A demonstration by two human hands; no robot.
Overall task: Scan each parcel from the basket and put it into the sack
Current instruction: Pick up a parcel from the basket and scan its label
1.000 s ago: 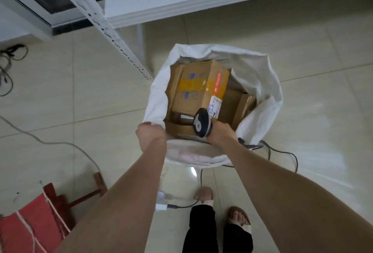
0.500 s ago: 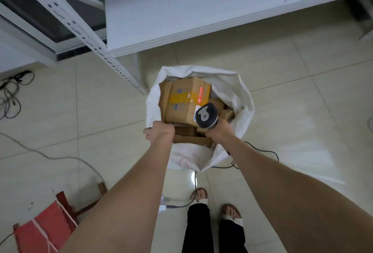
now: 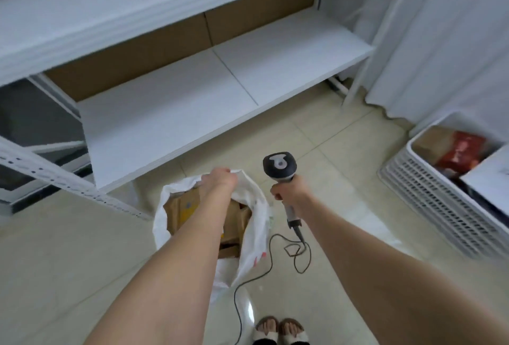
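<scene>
A white sack (image 3: 254, 223) stands on the tiled floor, holding several cardboard parcels (image 3: 183, 208). My left hand (image 3: 219, 182) grips the sack's far rim. To the right of the sack, my right hand (image 3: 286, 189) holds a grey and black barcode scanner (image 3: 279, 167) upright by its handle, clear of the sack. The scanner's cable (image 3: 278, 255) trails down onto the floor. At the far right sits a white slatted basket (image 3: 429, 198) with a brown parcel (image 3: 429, 142) and a red parcel (image 3: 460, 153) inside.
A white metal shelf unit (image 3: 220, 88) runs across the back, its low board just beyond the sack. A perforated upright (image 3: 55, 176) slants at the left. A white curtain (image 3: 440, 41) hangs at the right. My sandalled feet (image 3: 278, 329) stand at the bottom.
The view has swung up and to the right, bringing the basket in. My right hand has lifted the scanner out of the sack's mouth to its right side. My left hand still holds the rim.
</scene>
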